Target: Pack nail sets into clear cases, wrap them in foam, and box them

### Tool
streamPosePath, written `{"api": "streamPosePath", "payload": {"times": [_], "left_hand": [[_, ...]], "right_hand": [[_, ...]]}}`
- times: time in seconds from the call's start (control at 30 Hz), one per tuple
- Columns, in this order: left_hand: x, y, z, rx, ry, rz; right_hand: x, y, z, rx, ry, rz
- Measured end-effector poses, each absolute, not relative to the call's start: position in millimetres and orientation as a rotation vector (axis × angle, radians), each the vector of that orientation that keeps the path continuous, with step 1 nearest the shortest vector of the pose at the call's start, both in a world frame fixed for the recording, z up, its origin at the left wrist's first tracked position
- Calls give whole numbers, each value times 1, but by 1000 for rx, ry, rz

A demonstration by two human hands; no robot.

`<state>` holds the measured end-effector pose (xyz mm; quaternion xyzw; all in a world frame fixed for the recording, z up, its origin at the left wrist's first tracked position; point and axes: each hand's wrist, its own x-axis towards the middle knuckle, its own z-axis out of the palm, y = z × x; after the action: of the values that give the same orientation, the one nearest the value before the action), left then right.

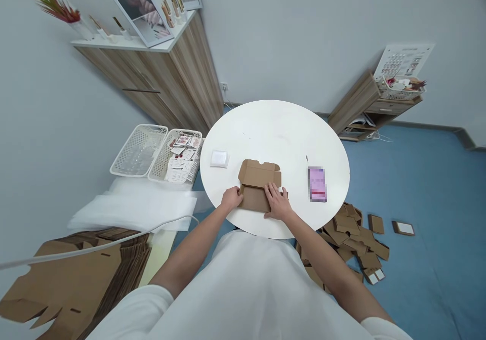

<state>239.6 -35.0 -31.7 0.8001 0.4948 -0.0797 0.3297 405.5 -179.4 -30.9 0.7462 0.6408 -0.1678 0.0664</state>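
Note:
A brown cardboard box [255, 198], partly folded, lies near the front edge of the round white table [281, 127]. Its lid panel stands up at the back, with small side flaps and a notch in the top edge. My left hand [230, 199] is closed around the box's left side wall. Spread over the right end is my right hand [279, 202], its fingers stretched out on the cardboard and covering that corner. A small white packet [219, 159] sits to the left of the box. Over on the right lies a pink-purple item [317, 183], blurred by pixelation.
Two white baskets [138, 150] stand left of the table, one with printed cards [181, 165]. Below them are white foam sheets [132, 206], a cable [125, 239] and stacked flat cardboard [76, 279]. Folded boxes [353, 239] are heaped on the blue floor at right.

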Motion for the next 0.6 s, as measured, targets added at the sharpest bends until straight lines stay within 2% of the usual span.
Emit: {"api": "streamPosePath", "payload": {"times": [0.43, 0.6], "left_hand": [[248, -48, -34, 2165, 1379, -241], [234, -51, -19, 2230, 1278, 111]], "right_hand": [[418, -176, -32, 2202, 1976, -511], [426, -171, -33, 2183, 2012, -487]]}}
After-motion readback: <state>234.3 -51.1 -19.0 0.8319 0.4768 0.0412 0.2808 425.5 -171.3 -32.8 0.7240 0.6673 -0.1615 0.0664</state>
